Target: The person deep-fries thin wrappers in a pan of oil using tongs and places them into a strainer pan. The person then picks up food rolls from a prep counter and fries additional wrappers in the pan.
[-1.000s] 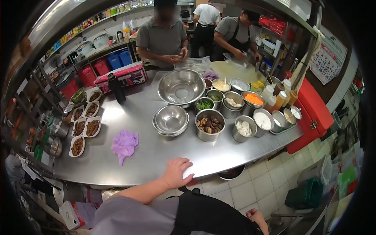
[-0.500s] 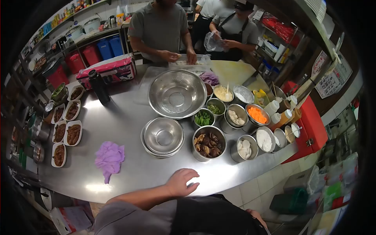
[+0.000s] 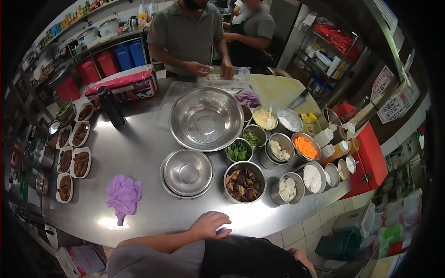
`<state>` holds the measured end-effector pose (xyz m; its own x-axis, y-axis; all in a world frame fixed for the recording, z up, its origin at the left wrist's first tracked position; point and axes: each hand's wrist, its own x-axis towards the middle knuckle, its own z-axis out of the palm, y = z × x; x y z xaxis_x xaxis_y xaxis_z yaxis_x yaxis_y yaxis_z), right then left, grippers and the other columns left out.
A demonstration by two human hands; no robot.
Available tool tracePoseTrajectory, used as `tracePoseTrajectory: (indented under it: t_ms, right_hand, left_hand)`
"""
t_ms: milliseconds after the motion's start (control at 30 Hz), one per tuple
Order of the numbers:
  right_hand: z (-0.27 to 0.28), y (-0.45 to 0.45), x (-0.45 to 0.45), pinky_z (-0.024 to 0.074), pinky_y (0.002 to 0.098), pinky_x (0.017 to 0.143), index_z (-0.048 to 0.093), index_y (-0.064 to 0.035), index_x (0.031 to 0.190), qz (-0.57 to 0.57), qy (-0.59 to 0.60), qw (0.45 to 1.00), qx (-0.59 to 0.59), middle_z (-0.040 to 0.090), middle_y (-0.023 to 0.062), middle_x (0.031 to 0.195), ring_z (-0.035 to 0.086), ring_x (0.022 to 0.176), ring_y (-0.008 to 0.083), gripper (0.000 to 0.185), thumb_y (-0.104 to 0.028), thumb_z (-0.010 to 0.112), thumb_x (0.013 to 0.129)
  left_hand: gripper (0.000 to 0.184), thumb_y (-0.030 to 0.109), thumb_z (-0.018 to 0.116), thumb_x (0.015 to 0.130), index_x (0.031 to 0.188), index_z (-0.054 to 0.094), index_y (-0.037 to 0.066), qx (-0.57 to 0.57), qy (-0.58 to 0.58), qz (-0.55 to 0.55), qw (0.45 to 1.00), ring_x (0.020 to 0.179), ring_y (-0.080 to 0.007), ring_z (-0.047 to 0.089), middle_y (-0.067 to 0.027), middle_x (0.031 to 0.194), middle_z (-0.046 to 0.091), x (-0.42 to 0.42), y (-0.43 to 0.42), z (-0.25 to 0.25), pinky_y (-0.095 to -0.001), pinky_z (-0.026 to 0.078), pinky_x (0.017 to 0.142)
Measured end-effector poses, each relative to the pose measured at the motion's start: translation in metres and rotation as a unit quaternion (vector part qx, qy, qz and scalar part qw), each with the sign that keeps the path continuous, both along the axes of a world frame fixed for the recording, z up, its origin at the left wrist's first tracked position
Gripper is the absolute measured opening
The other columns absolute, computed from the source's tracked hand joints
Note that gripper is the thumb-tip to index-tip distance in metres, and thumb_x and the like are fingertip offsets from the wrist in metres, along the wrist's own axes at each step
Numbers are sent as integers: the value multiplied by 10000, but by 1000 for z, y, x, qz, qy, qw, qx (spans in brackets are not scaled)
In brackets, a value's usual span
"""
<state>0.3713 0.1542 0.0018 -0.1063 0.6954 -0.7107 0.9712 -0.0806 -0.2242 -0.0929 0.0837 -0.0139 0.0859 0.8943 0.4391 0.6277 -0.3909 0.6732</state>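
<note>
My left hand (image 3: 211, 225) rests at the front edge of the steel table, fingers loosely curved and thumb apart, holding nothing. Only a sliver of my right hand (image 3: 300, 257) shows low beside my dark apron, its fingers hidden. Closest to the left hand are a steel pot of brown mushrooms (image 3: 244, 182) and a stack of steel bowls (image 3: 187, 173). A crumpled purple cloth (image 3: 123, 194) lies to the left. Behind the bowls sits a large perforated steel basin (image 3: 206, 119). Pots of white slices (image 3: 288, 189), sliced carrots (image 3: 306, 146) and green leaves (image 3: 238, 150) stand on the right.
Several white dishes of brown food (image 3: 81, 163) line the left side. A black bottle (image 3: 110, 107) stands by a pink bag (image 3: 122, 86). Across the table a co-worker (image 3: 187, 39) handles food over a plastic tub (image 3: 225, 78). A knife (image 3: 298, 100) lies on a yellowish cutting board (image 3: 273, 89).
My view has shifted slightly, moving the table's contents a little down and left. The second co-worker across the table has turned, and the plastic bag in their hands no longer shows. My left hand remains empty.
</note>
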Motion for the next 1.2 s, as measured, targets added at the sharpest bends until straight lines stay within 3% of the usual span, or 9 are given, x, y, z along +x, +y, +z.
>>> tracePoseTrajectory:
  t_ms: [200,300,700,800,900,1200]
  right_hand:
    - [9,9,-14,520,363,816,731,-90,1050,-10,-54,998,-22,730,147,900,701,903,302,378,-371,675,803]
    - [23,4,-27,526,365,800,733,-103,1042,-8,-19,1000,1,734,126,866,707,871,288,372,-373,683,791]
    - [7,-3,-10,510,348,836,707,-28,1082,-19,56,998,-20,729,171,955,694,945,298,433,-357,689,801]
    - [11,-6,-13,504,365,849,709,-42,1083,-52,69,996,-29,724,174,970,684,963,319,426,-367,678,809]
    - [20,-3,-24,500,379,858,710,-62,1092,-4,-19,1000,-24,717,171,993,673,982,331,413,-373,661,825]
    - [9,2,-13,502,396,853,704,-93,1101,52,-10,999,-11,712,166,1013,670,985,328,374,-353,624,845]
  left_hand:
    - [263,295,767,800,981,692,119,14,9,9,1000,953,-254,642,-49,1032,674,1,1,3,-365,516,848]
    - [259,289,768,798,978,691,119,12,9,12,1000,952,-256,643,-49,1032,674,1,1,4,-367,517,846]
    - [286,269,784,781,1013,697,128,-16,-3,5,1000,980,-250,638,-49,1064,667,1,-1,4,-371,509,868]
    - [282,267,784,781,1012,697,129,-17,-1,6,1000,976,-251,638,-50,1060,668,1,-1,4,-369,509,866]
    - [281,262,784,781,1012,697,129,-18,-6,4,1000,975,-251,638,-51,1058,668,1,-1,2,-366,511,861]
    - [291,271,799,770,1006,698,133,7,3,1,1000,944,-247,648,-47,1052,671,0,1,-3,-360,523,834]
